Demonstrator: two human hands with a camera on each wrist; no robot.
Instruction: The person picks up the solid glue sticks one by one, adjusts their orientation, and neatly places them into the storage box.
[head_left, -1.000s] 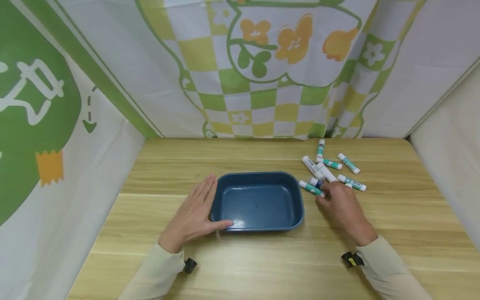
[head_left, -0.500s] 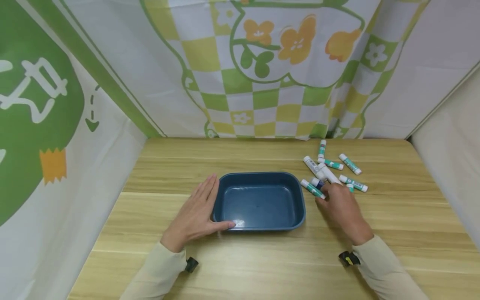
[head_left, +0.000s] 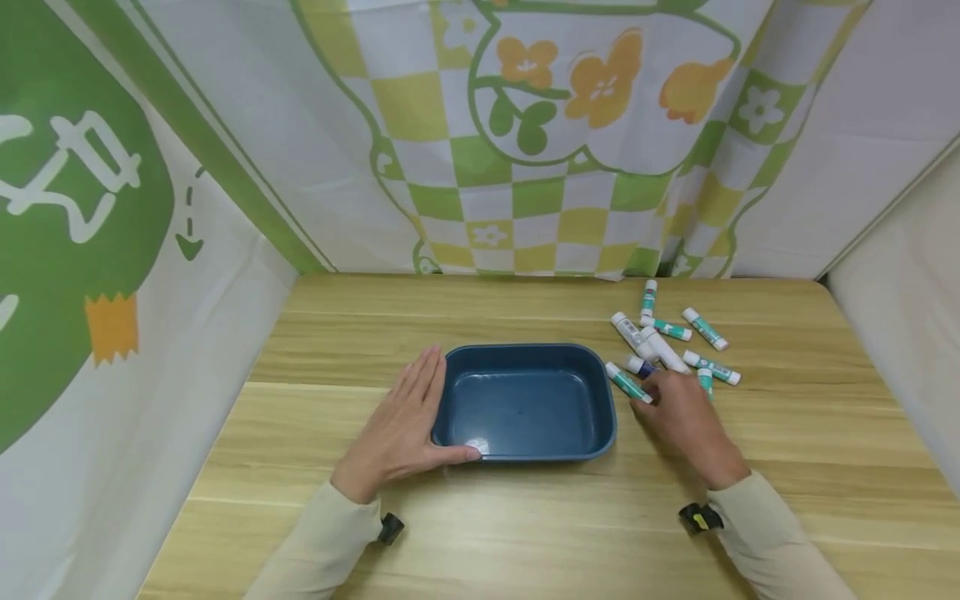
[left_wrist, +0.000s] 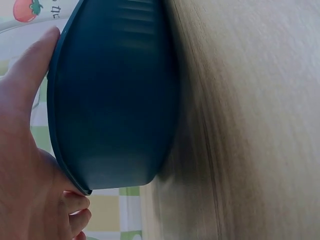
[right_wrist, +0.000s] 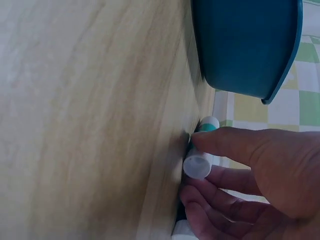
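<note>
A dark blue plastic basin (head_left: 525, 454) sits on the wooden table. My left hand (head_left: 397, 425) rests against its left side with fingers straight, its thumb lying along the front rim. To the right of the basin, my right hand (head_left: 686, 421) pinches a green-and-white glue stick (head_left: 628, 383) between thumb and fingers near its closer end. The right wrist view shows this stick's white end (right_wrist: 197, 166) beside the thumb. A dark blue glue stick (head_left: 642, 366) lies just behind it, partly hidden by the hand. The basin's inside holds nothing.
Several more glue sticks lie scattered behind the right hand, among them a white one (head_left: 664, 349), a grey-white one (head_left: 632, 333) and a green one (head_left: 705, 328). A patterned curtain (head_left: 536, 208) hangs along the table's back edge.
The view has shifted slightly. The green-and-white glue stick has turned a little under my right fingers, its closer end coming nearer. My left hand stays on the basin.
</note>
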